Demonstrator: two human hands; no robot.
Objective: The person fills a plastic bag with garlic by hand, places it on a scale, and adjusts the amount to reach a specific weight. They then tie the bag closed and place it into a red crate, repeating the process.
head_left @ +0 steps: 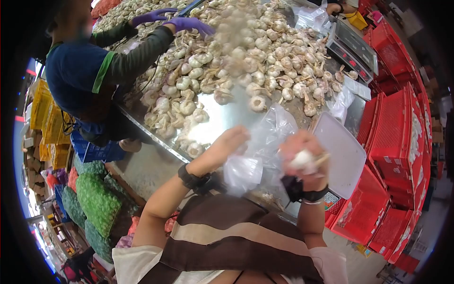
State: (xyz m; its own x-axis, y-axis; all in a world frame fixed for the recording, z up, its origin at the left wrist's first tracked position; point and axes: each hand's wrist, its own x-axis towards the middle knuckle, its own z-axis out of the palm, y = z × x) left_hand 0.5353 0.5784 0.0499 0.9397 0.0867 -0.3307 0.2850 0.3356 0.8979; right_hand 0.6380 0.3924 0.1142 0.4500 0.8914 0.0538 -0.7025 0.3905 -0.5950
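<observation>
Garlic bulbs lie heaped over a metal table. My right hand, blurred by motion, is closed around a whitish garlic bulb beside a white plastic tray. My left hand is over the table's near side, at the edge of a clear plastic bag; its fingers are smeared and I cannot make out whether they grip the plastic. A bunched part of the plastic hangs just below my left hand.
A co-worker in purple gloves reaches over the heap at the upper left. A digital scale stands at the upper right. Red crates are stacked along the right. Green mesh sacks and a blue crate are at the left.
</observation>
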